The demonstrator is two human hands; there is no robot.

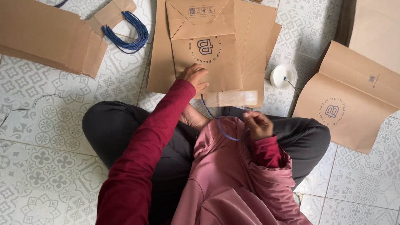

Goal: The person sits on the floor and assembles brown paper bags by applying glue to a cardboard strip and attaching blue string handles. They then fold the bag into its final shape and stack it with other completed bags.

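A flat brown paper bag (pixel 208 50) lies on the tiled floor (pixel 46 166) ahead of the knees, long axis running away. The left hand (pixel 193 77), nearer, presses its near edge with fingers curled; the right hand (pixel 257 124) pinches a blue cord (pixel 223 130) leading to that edge.

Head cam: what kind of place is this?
Probably a home or small workshop floor used for putting paper bags together by hand. Patterned floor tiles, flat brown paper bags spread around the seated person, and a bundle of blue cord handles.
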